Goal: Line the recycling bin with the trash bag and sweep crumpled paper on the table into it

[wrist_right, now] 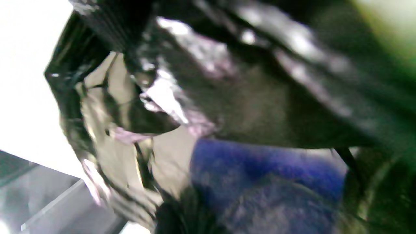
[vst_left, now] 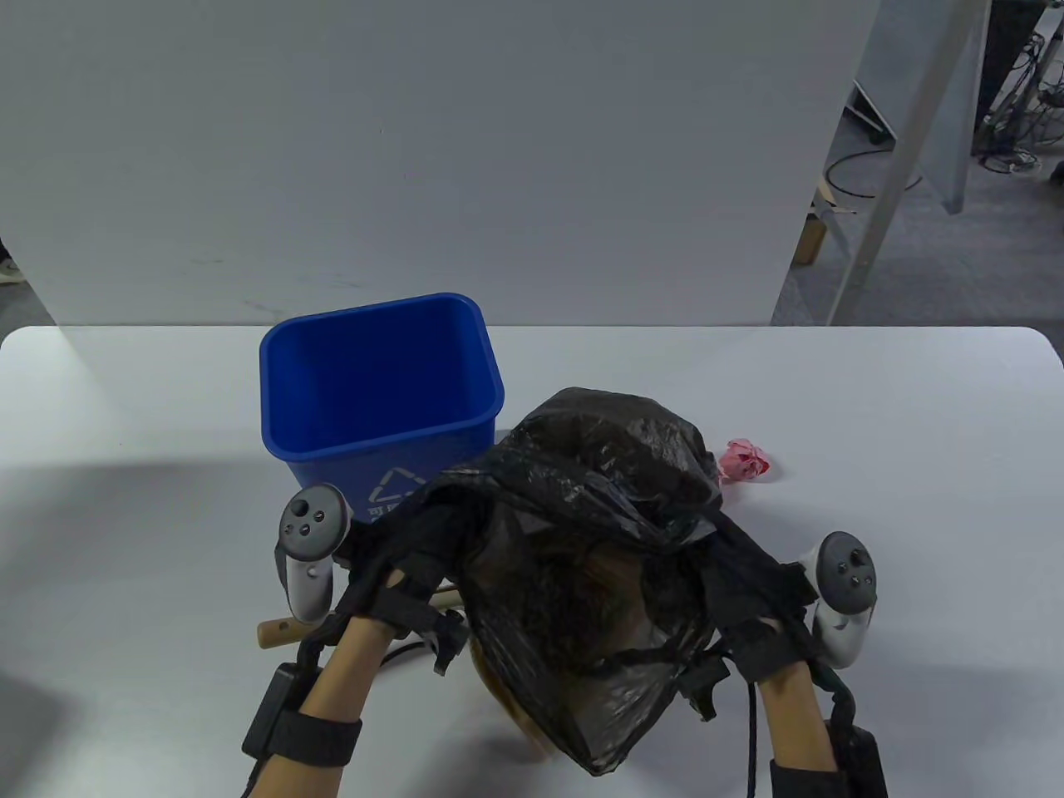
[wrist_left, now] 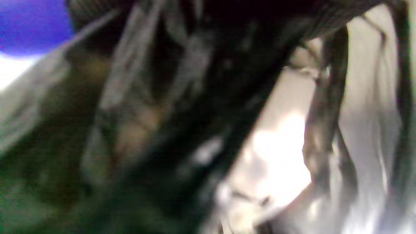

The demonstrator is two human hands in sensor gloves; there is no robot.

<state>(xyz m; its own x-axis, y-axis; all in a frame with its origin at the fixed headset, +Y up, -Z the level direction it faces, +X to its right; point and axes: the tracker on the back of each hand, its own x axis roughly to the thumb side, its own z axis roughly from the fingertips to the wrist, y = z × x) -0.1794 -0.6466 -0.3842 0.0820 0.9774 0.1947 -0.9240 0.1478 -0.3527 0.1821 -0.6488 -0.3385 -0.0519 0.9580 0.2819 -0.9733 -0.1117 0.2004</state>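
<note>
A black trash bag billows above the table's near middle, held up between both hands. My left hand grips the bag's left edge, and my right hand grips its right edge; the plastic hides most of the fingers. The blue recycling bin stands upright and unlined just beyond the left hand. A crumpled pink paper lies on the table to the right of the bag. Both wrist views are blurred: the bag's film fills the left one, and the bag with the blue bin behind it shows in the right one.
A wooden handle pokes out on the white table under my left wrist, its brush end hidden beneath the bag. A white panel stands behind the table. Metal legs and cables sit at the far right.
</note>
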